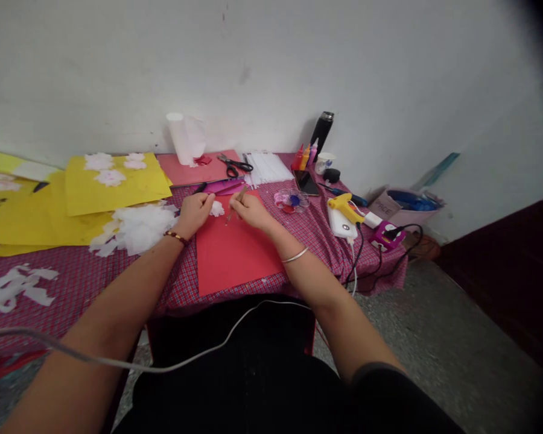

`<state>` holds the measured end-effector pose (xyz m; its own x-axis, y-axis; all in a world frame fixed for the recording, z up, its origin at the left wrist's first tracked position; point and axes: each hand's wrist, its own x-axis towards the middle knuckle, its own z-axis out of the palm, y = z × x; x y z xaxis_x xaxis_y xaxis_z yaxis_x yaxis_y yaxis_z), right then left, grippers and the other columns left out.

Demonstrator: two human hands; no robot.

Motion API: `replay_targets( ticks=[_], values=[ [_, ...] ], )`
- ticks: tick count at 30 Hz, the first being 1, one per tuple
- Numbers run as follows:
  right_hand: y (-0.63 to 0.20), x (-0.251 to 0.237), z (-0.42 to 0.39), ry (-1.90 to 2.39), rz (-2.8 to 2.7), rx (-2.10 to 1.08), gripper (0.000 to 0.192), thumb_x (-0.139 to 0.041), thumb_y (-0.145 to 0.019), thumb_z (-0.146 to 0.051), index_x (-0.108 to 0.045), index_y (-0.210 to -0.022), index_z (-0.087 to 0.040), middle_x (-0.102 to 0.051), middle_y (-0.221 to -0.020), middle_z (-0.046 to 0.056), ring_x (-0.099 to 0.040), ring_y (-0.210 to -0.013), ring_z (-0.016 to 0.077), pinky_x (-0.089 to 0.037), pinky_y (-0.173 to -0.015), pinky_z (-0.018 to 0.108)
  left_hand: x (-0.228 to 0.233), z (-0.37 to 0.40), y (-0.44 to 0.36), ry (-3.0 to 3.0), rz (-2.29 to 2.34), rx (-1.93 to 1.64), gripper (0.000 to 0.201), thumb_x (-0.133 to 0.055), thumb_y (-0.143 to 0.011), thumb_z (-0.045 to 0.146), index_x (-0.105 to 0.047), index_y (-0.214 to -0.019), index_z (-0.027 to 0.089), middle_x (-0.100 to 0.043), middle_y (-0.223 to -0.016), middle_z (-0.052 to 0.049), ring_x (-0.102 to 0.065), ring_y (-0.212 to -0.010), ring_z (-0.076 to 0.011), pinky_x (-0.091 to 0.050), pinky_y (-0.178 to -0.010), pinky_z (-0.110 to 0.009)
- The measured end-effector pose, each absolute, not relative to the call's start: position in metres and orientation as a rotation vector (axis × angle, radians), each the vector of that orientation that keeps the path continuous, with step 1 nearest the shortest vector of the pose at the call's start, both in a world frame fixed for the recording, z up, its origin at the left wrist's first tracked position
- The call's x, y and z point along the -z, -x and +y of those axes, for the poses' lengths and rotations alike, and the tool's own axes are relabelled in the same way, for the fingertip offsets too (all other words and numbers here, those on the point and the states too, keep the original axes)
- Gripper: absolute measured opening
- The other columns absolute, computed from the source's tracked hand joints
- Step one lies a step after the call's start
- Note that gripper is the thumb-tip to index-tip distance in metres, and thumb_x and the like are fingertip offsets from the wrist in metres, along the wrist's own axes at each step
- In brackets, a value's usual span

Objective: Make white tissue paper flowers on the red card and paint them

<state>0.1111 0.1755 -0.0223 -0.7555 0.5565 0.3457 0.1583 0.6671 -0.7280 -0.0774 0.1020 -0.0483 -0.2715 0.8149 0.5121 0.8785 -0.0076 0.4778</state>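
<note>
My left hand (196, 211) rests on the far end of a red paper sheet (233, 256) and pinches a small white paper flower (216, 208). Just to the right, my right hand (248, 211) grips a thin brown stick (238, 201), its tip pointing down at the red sheet beside the flower. Both hands are close together over the chequered red tablecloth (317, 232).
A heap of white paper cut-outs (136, 228) lies left of my hands, with yellow sheets (113, 184) behind. Scissors (233, 164), a white roll (180, 137), a paint palette (291, 200), a phone (306, 182), a yellow glue gun (345, 207) and a black flask (321, 130) stand farther back and right.
</note>
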Motion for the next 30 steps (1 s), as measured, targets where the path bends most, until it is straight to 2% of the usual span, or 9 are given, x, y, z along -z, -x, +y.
replay_targets(
  ticks=[3,6,12,17,21,27,30],
  values=[
    [-0.111,0.019,0.171,0.562,-2.324,-0.899,0.025,-0.038,-0.098,-0.025,-0.054,-0.081,-0.016,-0.058,-0.068,0.000,-0.054,-0.065,0.0133,-0.038,-0.065,0.023,0.048,0.102,0.077,1.849,-2.154,1.140,0.043,-0.040,-0.093,0.042,-0.048,-0.057,0.021,-0.053,-0.056,0.000,-0.048,-0.058,-0.0162,-0.030,-0.058,-0.030],
    [-0.113,0.016,0.168,0.626,-2.380,-0.753,0.022,-0.043,-0.096,-0.022,-0.054,-0.078,-0.016,-0.060,-0.072,0.003,-0.054,-0.070,0.0146,-0.037,-0.069,0.025,0.048,0.101,0.077,1.859,-2.152,1.129,0.044,-0.039,-0.093,0.042,-0.046,-0.056,0.021,-0.051,-0.055,0.000,-0.047,-0.057,-0.0159,-0.030,-0.058,-0.031],
    [-0.106,0.021,0.159,0.536,-2.315,-1.139,0.024,-0.039,-0.098,-0.026,-0.053,-0.081,-0.017,-0.054,-0.061,-0.003,-0.050,-0.056,0.0114,-0.037,-0.060,0.022,0.047,0.101,0.076,1.878,-2.136,1.113,0.042,-0.039,-0.093,0.041,-0.043,-0.056,0.021,-0.049,-0.055,0.000,-0.046,-0.057,-0.0161,-0.028,-0.058,-0.031],
    [-0.106,0.024,0.162,0.562,-2.300,-0.965,0.018,-0.046,-0.094,-0.020,-0.055,-0.079,-0.016,-0.057,-0.067,-0.001,-0.053,-0.062,0.0116,-0.038,-0.063,0.022,0.048,0.101,0.077,1.898,-2.127,1.107,0.043,-0.039,-0.093,0.041,-0.041,-0.055,0.022,-0.048,-0.054,0.000,-0.045,-0.056,-0.0162,-0.027,-0.057,-0.031],
    [-0.106,0.025,0.164,0.533,-2.312,-1.168,0.024,-0.041,-0.097,-0.025,-0.054,-0.079,-0.016,-0.053,-0.059,-0.003,-0.050,-0.054,0.0104,-0.037,-0.058,0.021,0.049,0.102,0.077,1.899,-2.123,1.102,0.042,-0.040,-0.092,0.040,-0.042,-0.055,0.022,-0.048,-0.054,0.000,-0.045,-0.055,-0.0159,-0.027,-0.056,-0.031],
    [-0.107,0.024,0.165,0.573,-2.280,-0.983,0.020,-0.044,-0.094,-0.023,-0.055,-0.079,-0.016,-0.055,-0.063,-0.002,-0.052,-0.059,0.0112,-0.037,-0.061,0.022,0.048,0.101,0.077,1.909,-2.124,1.093,0.043,-0.040,-0.093,0.041,-0.041,-0.054,0.022,-0.048,-0.053,0.000,-0.044,-0.055,-0.0157,-0.026,-0.056,-0.031],
    [-0.106,0.024,0.166,0.539,-2.292,-1.125,0.022,-0.041,-0.096,-0.024,-0.053,-0.080,-0.016,-0.053,-0.060,-0.003,-0.050,-0.056,0.0106,-0.037,-0.059,0.021,0.047,0.101,0.076,1.915,-2.117,1.092,0.043,-0.040,-0.092,0.040,-0.041,-0.053,0.022,-0.047,-0.052,0.000,-0.044,-0.054,-0.0157,-0.026,-0.056,-0.032]
  ],
)
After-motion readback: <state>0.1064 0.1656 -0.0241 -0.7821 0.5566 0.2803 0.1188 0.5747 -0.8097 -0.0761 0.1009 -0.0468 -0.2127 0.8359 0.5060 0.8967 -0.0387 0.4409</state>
